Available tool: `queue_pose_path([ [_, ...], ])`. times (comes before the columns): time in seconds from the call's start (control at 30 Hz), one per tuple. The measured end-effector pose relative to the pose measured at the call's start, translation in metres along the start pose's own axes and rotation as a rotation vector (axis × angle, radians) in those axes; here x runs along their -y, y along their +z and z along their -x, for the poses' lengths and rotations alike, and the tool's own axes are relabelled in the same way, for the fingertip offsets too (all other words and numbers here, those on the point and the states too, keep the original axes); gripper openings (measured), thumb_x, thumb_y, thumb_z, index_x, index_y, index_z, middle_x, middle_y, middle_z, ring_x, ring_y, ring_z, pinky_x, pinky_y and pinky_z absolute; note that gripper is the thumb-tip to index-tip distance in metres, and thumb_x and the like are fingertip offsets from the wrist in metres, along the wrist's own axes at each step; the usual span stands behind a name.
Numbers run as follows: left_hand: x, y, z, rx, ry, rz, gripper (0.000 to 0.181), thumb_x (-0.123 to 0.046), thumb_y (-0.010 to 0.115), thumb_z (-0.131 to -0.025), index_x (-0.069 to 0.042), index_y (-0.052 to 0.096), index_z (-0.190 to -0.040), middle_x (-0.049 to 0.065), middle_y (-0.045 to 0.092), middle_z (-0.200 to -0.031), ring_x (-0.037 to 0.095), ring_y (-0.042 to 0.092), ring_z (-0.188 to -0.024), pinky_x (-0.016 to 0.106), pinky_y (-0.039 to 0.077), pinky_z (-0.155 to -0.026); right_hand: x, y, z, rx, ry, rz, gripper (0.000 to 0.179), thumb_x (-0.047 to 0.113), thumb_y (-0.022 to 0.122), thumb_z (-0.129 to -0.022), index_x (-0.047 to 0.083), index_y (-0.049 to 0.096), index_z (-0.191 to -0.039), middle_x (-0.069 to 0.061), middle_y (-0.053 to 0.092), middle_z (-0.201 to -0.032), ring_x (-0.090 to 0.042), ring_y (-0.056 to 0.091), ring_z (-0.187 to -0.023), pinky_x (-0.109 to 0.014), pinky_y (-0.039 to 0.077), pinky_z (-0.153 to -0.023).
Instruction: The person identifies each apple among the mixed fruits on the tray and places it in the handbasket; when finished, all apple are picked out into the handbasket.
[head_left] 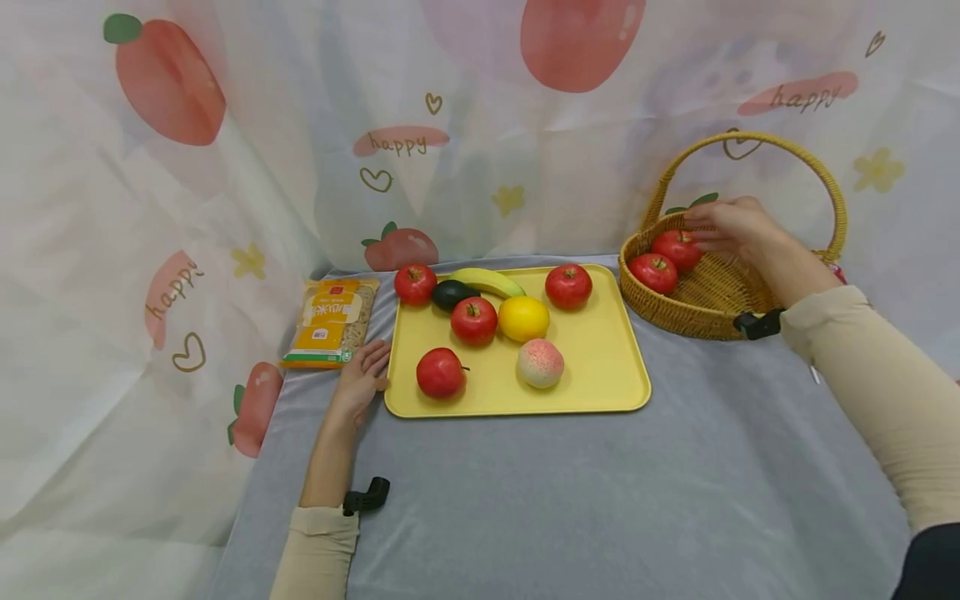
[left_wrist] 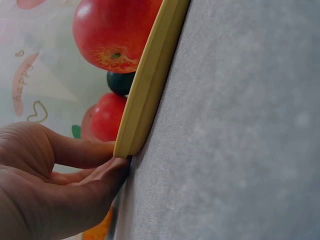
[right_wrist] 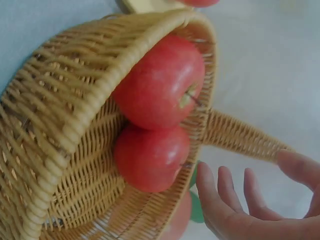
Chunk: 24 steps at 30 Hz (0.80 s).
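Note:
A yellow tray (head_left: 592,367) lies on the cloth, its left edge pinched by my left hand (head_left: 362,383). In the left wrist view the digits of this hand (left_wrist: 60,180) meet at the tray's rim (left_wrist: 145,85). On the tray are red apples (head_left: 441,372), a banana (head_left: 489,282), a dark green avocado-like fruit (head_left: 452,294), a lemon (head_left: 524,318) and a peach (head_left: 541,363). My right hand (head_left: 738,229) hovers over the wicker basket (head_left: 697,319), fingers apart and holding nothing. Two apples (right_wrist: 160,82) sit inside the basket, touching each other.
Left of the tray lies a yellow-labelled bag (head_left: 330,323) of pale grain-like pieces. The basket's tall handle (head_left: 832,187) arches up near my right arm. Behind everything hangs a printed curtain (head_left: 465,192); grey cloth (head_left: 570,500) covers the table.

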<state>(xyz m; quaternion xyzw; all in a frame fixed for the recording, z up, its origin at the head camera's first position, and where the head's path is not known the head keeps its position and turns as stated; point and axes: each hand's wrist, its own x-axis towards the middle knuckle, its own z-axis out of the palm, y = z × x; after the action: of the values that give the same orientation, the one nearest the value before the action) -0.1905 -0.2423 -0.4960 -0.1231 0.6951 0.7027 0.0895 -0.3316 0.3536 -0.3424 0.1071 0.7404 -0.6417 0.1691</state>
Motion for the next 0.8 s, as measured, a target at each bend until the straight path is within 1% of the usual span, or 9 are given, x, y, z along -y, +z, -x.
queue_pose_path([
  [0.07,0.000,0.000,0.000,-0.002,0.002,-0.003,0.083,0.030,0.045,-0.087,-0.001,0.028,-0.162,0.019,0.037,-0.164,0.028,0.035,-0.153,0.040,0.030,-0.124,0.001,0.004,0.003,-0.007,-0.009,0.019,0.030,0.021,0.057,-0.106,0.028,0.074,-0.082,0.014,0.071,-0.083,-0.004,0.072,-0.079,-0.023,0.061,-0.076],
  [0.17,0.000,0.000,0.000,0.000,0.006,0.001,0.083,0.031,0.045,-0.086,0.000,0.028,-0.162,0.019,0.037,-0.164,0.028,0.036,-0.153,0.040,0.029,-0.124,0.002,0.009,0.007,-0.017,-0.020,0.056,0.015,0.024,0.058,-0.106,0.020,0.072,-0.107,0.016,0.069,-0.087,-0.003,0.071,-0.081,-0.023,0.061,-0.078],
  [0.27,0.001,0.000,-0.001,0.005,0.011,0.004,0.083,0.031,0.045,-0.086,0.000,0.028,-0.162,0.020,0.037,-0.164,0.028,0.035,-0.153,0.041,0.029,-0.124,0.004,0.014,0.011,-0.013,-0.025,0.074,0.037,0.027,0.059,-0.106,0.011,0.057,-0.139,0.017,0.068,-0.092,-0.002,0.071,-0.084,-0.024,0.061,-0.080],
  [0.33,0.001,0.000,-0.001,0.005,0.011,0.004,0.083,0.031,0.046,-0.086,0.000,0.029,-0.161,0.019,0.038,-0.164,0.028,0.036,-0.153,0.041,0.030,-0.123,0.004,0.017,0.013,-0.005,-0.029,0.086,0.050,0.028,0.059,-0.106,0.007,0.048,-0.149,0.017,0.067,-0.095,-0.001,0.070,-0.086,-0.023,0.061,-0.081],
  [0.4,0.001,0.000,-0.002,0.008,0.013,0.008,0.083,0.031,0.046,-0.086,0.000,0.029,-0.161,0.019,0.038,-0.164,0.028,0.036,-0.153,0.042,0.030,-0.123,0.004,0.021,0.014,0.011,-0.042,0.096,0.051,0.029,0.060,-0.106,0.005,0.047,-0.149,0.017,0.066,-0.098,-0.002,0.071,-0.088,-0.024,0.061,-0.081],
  [0.47,0.002,0.000,-0.002,0.009,0.013,0.012,0.082,0.031,0.046,-0.086,0.000,0.029,-0.161,0.019,0.038,-0.164,0.028,0.036,-0.153,0.042,0.030,-0.124,0.005,0.024,0.016,0.021,-0.053,0.104,0.041,0.029,0.061,-0.105,0.007,0.057,-0.139,0.016,0.066,-0.098,-0.003,0.071,-0.088,-0.023,0.061,-0.080],
  [0.6,0.003,-0.001,-0.002,0.005,0.012,0.013,0.081,0.030,0.046,-0.087,0.000,0.030,-0.161,0.020,0.038,-0.163,0.028,0.036,-0.153,0.042,0.030,-0.124,0.005,0.031,0.018,0.013,-0.063,0.146,0.042,0.034,0.065,-0.103,0.008,0.061,-0.136,0.014,0.066,-0.101,-0.002,0.069,-0.089,-0.022,0.061,-0.078],
  [0.67,0.003,-0.001,-0.002,0.004,0.013,0.012,0.081,0.030,0.046,-0.087,0.001,0.029,-0.161,0.020,0.038,-0.164,0.028,0.036,-0.153,0.042,0.031,-0.123,0.006,0.035,0.020,0.011,-0.060,0.163,0.057,0.035,0.065,-0.103,0.004,0.050,-0.148,0.015,0.066,-0.100,-0.001,0.069,-0.089,-0.021,0.061,-0.078],
  [0.8,0.003,-0.001,-0.002,-0.004,0.004,0.006,0.081,0.030,0.046,-0.087,0.000,0.029,-0.161,0.019,0.038,-0.164,0.028,0.036,-0.153,0.043,0.031,-0.123,0.007,0.043,0.022,0.032,-0.063,0.152,0.064,0.032,0.062,-0.104,0.000,0.040,-0.155,0.018,0.069,-0.096,-0.001,0.071,-0.089,-0.022,0.061,-0.079],
])
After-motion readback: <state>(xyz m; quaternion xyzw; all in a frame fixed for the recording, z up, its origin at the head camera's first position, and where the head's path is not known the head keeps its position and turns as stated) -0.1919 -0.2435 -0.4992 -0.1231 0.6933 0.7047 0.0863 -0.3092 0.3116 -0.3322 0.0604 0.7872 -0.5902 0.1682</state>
